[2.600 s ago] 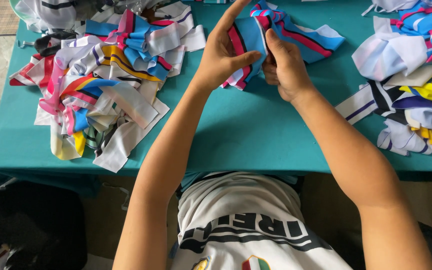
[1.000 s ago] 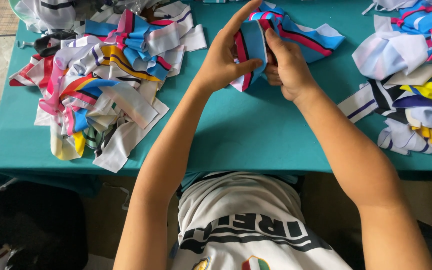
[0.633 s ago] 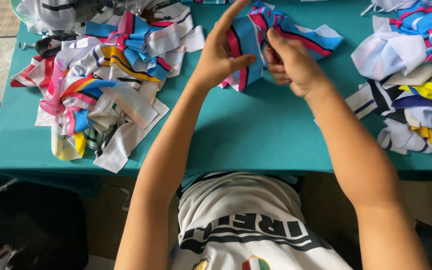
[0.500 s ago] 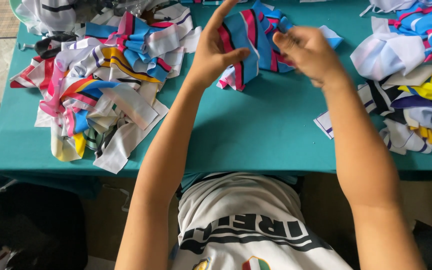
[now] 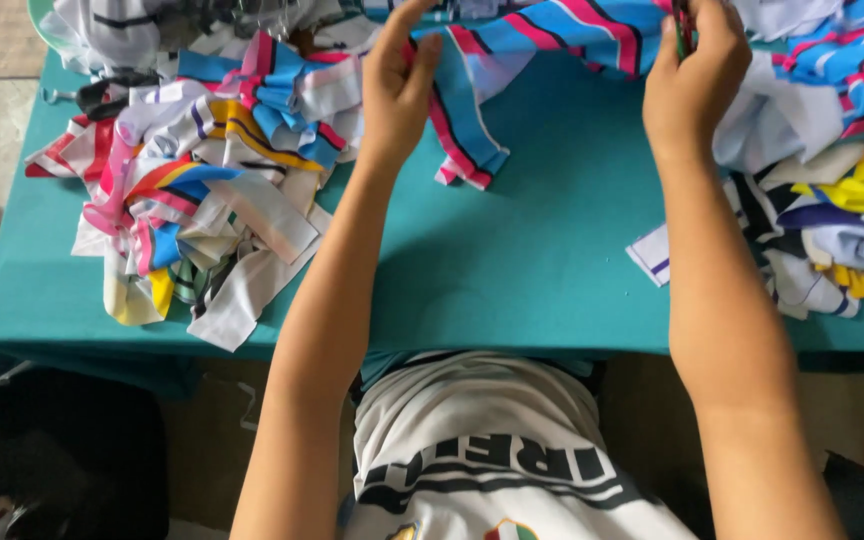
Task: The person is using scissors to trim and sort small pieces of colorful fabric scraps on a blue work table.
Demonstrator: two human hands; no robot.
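1. Left hand pinches the striped strip, which lies across the table's far edge.
2. Right hand grips its other end; fingertips cut off.
3. Left pile partly overhangs the table.

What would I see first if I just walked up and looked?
Probably the blue striped cloth, with pink, white and black stripes, stretched between the left hand and the right hand at the far edge of the teal table. Next, the big heaps of colourful fabric pieces: one pile on the left, another on the right.
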